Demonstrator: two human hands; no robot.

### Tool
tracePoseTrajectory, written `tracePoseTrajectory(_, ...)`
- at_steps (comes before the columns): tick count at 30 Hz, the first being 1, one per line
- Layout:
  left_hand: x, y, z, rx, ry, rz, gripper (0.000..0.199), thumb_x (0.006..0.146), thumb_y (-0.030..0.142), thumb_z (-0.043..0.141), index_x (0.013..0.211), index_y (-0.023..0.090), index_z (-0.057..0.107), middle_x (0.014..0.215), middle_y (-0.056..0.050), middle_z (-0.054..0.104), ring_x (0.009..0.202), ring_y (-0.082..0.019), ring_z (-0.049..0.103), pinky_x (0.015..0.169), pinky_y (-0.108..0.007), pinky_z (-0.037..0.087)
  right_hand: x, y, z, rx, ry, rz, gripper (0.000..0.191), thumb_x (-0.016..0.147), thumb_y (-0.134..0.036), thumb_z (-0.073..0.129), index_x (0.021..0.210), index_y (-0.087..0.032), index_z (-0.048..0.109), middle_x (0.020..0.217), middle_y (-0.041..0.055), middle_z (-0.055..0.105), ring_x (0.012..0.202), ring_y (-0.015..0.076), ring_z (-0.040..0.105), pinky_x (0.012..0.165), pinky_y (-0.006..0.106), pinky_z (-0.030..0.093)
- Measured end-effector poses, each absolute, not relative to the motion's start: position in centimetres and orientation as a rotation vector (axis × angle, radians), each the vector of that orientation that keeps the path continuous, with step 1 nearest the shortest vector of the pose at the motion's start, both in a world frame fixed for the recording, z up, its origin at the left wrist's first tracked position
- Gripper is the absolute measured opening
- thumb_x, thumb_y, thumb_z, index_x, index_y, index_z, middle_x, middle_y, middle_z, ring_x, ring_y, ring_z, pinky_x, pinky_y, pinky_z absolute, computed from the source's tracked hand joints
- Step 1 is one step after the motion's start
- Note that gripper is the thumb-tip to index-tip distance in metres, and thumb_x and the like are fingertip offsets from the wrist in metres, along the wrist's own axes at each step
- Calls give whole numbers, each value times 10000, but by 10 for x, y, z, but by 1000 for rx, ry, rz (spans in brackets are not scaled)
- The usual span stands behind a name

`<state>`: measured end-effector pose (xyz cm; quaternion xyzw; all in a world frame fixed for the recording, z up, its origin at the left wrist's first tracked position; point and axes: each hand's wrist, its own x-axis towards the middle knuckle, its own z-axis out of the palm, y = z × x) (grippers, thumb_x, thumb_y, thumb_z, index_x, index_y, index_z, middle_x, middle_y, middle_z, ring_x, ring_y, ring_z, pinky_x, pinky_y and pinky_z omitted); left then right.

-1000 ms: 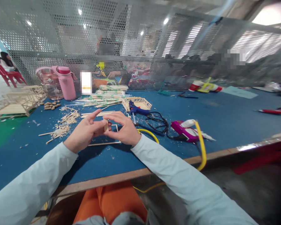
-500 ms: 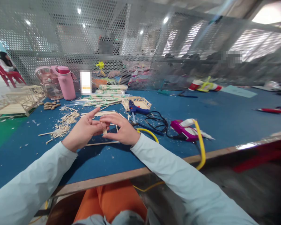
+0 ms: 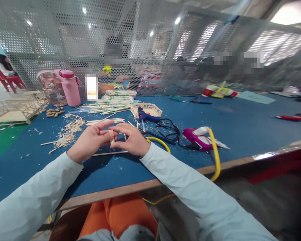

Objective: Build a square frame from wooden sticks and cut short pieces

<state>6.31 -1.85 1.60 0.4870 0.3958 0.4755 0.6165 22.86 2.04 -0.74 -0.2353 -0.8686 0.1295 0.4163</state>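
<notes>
Between my two hands is a small bundle of short wooden sticks (image 3: 111,137), held upright just above the blue table. My left hand (image 3: 91,139) pinches its left side with thumb and fingers. Around its top and bottom curl the thumb and fingers of my right hand (image 3: 130,139). Long wooden sticks (image 3: 106,121) lie just beyond my fingers, and one single stick (image 3: 110,153) lies below them. A blue glue gun (image 3: 147,115) rests behind my right hand, beside a small wooden stick frame (image 3: 150,107).
Stick scraps (image 3: 69,132) are heaped to the left, near peanuts (image 3: 55,112) and a pink bottle (image 3: 71,88). Wooden models (image 3: 15,112) stand at far left. A magenta power strip (image 3: 199,139) with a yellow cable lies right. A perforated metal screen (image 3: 150,50) closes the back.
My left index finger has come down from pointing up and bent toward the bundle. The bundle is now a little more visible; my right hand has hardly moved.
</notes>
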Motion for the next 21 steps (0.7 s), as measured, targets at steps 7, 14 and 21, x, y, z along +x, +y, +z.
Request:
tracePoseTrajectory(7, 65, -17, 23, 1006, 968, 1205, 334, 609, 210, 751, 923, 125, 672, 773, -65, 712, 717, -150, 655, 653, -251, 511, 229, 17, 2, -671, -2119, 248, 384, 621, -512, 703, 714, -187, 519, 732, 12, 606, 716, 158, 552, 715, 296, 416)
tracePoseTrajectory(14, 67, -18, 18, 951, 905, 1195, 308, 604, 174, 747, 897, 123, 665, 769, -63, 710, 701, -146, 655, 675, -267, 524, 229, 18, -1, -650, -2163, 103, 327, 740, -472, 619, 611, -196, 499, 637, -4, 625, 661, 145, 549, 733, 308, 356)
tracePoseTrajectory(21, 70, -17, 15, 930, 919, 1222, 303, 597, 181, 752, 874, 113, 649, 770, -72, 711, 697, -147, 655, 669, -264, 524, 231, 20, -1, -618, -2203, 129, 318, 741, -457, 621, 608, -191, 509, 625, -6, 620, 650, 138, 547, 724, 298, 369)
